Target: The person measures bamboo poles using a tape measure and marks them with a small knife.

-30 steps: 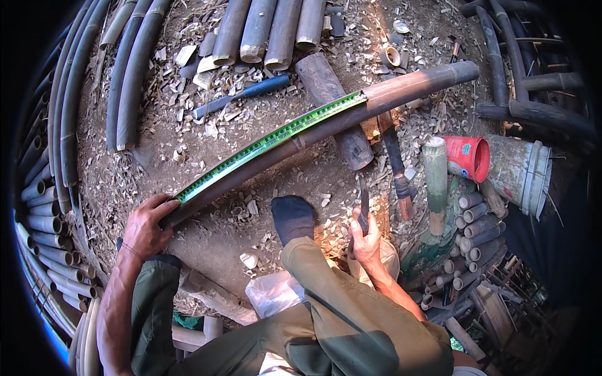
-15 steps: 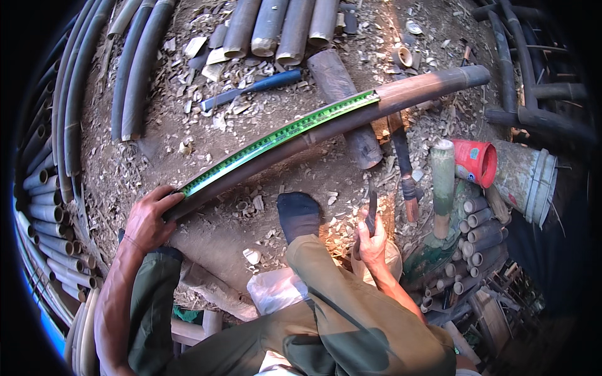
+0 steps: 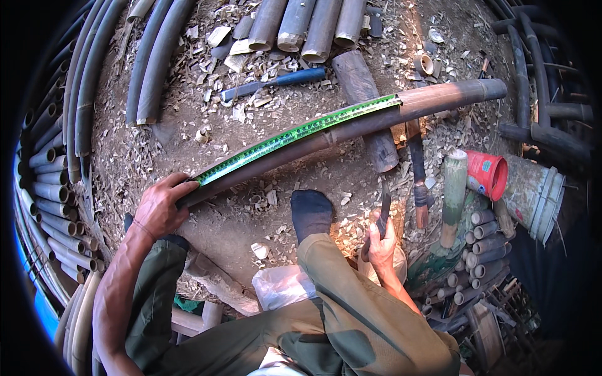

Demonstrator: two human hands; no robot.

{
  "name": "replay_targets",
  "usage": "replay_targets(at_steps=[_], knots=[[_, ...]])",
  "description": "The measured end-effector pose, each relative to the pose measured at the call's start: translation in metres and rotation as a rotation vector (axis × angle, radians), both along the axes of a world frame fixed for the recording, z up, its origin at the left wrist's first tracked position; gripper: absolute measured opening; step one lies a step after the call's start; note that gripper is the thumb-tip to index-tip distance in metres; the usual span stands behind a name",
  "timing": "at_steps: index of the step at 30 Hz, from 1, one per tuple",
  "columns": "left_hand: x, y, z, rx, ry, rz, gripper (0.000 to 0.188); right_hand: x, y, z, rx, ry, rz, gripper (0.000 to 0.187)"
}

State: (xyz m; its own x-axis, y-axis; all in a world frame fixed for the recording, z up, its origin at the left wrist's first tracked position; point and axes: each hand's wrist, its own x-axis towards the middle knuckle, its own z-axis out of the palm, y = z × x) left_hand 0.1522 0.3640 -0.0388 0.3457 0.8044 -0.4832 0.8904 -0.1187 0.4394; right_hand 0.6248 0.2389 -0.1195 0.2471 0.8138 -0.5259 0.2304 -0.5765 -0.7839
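Note:
A long brown bamboo pole (image 3: pixel 451 100) lies slanting in front of me, its far right part propped on a short wooden log (image 3: pixel 370 100). Along its upper side runs a bright green printed strip (image 3: pixel 295 134), like a measuring strip. At the pole's near left end, my left hand (image 3: pixel 162 203) is closed round the end, thumb and fingers at the strip's edge. My right hand (image 3: pixel 382 246), beside my right knee, grips a dark-bladed knife (image 3: pixel 384 203) with the blade pointing up and away. Its handle is partly hidden by the fingers.
A blue-handled chisel-like tool (image 3: pixel 276 83) lies among wood chips. Beyond it are several cut bamboo lengths (image 3: pixel 295 25). To the right stand an upright bamboo post (image 3: pixel 454 188), a red bucket (image 3: pixel 486 174) and a whitish bucket (image 3: pixel 533 194). A sheathed-looking blade (image 3: pixel 417 169) lies nearby. Bamboo stacks (image 3: pixel 53 188) line the left.
The whole view has shifted, so the scene sits slightly farther right. Both hands keep their holds on the pole and the knife, with little other movement.

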Motion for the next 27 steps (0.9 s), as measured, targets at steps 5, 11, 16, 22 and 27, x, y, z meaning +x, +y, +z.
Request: replay_targets(at_steps=[5,11,16,22,27], knots=[[-0.026,-0.01,-0.002,0.053,-0.018,0.027,0.05,0.0,-0.001,0.005,0.012,0.005,-0.028,0.036],[-0.076,-0.032,-0.003,-0.003,-0.036,0.081,0.048,-0.005,0.001,0.007,0.006,-0.027,0.019,0.038],[-0.109,-0.051,-0.005,-0.038,-0.023,0.138,0.047,-0.012,0.013,0.006,0.126,-0.101,0.141,0.039],[-0.12,-0.061,-0.009,-0.083,-0.007,0.14,0.047,-0.036,0.034,0.012,0.188,-0.19,0.217,0.03],[-0.122,-0.055,-0.01,-0.084,-0.028,0.114,0.047,-0.063,0.045,0.014,0.222,-0.068,0.127,0.031]])
